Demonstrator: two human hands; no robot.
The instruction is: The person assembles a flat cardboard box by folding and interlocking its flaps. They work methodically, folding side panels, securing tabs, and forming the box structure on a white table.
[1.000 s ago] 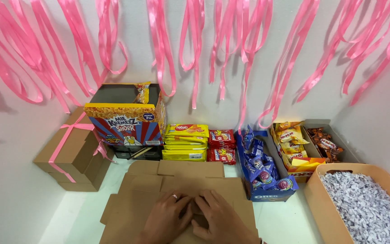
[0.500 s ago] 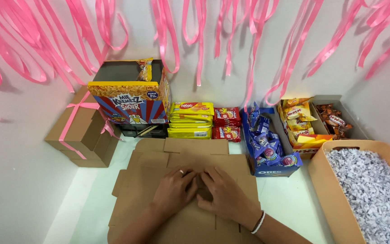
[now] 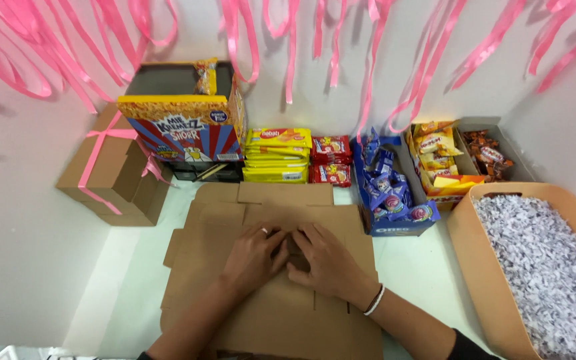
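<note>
A flat, unfolded brown cardboard box blank [image 3: 221, 220] lies on the white table in front of me. My left hand [image 3: 253, 257], with a ring on one finger, presses down on its middle. My right hand [image 3: 328, 261], a white band at the wrist, rests right beside it, fingertips touching the left hand's. Both hands lie palm down on the cardboard with fingers bent, and neither lifts anything.
Along the back wall stand a brown box with pink ribbon [image 3: 111, 170], a tall colourful snack carton [image 3: 181, 127], yellow wafer packs [image 3: 278, 155], red packs [image 3: 331, 160], a blue biscuit box [image 3: 395, 193] and a chocolate tray [image 3: 461, 157]. A tan bin of shredded paper [image 3: 495, 273] sits right. Pink ribbons [image 3: 368, 60] hang above.
The view has shifted so my hands and forearms sit higher and fuller in frame. Both hands stay pressed together on the cardboard's middle.
</note>
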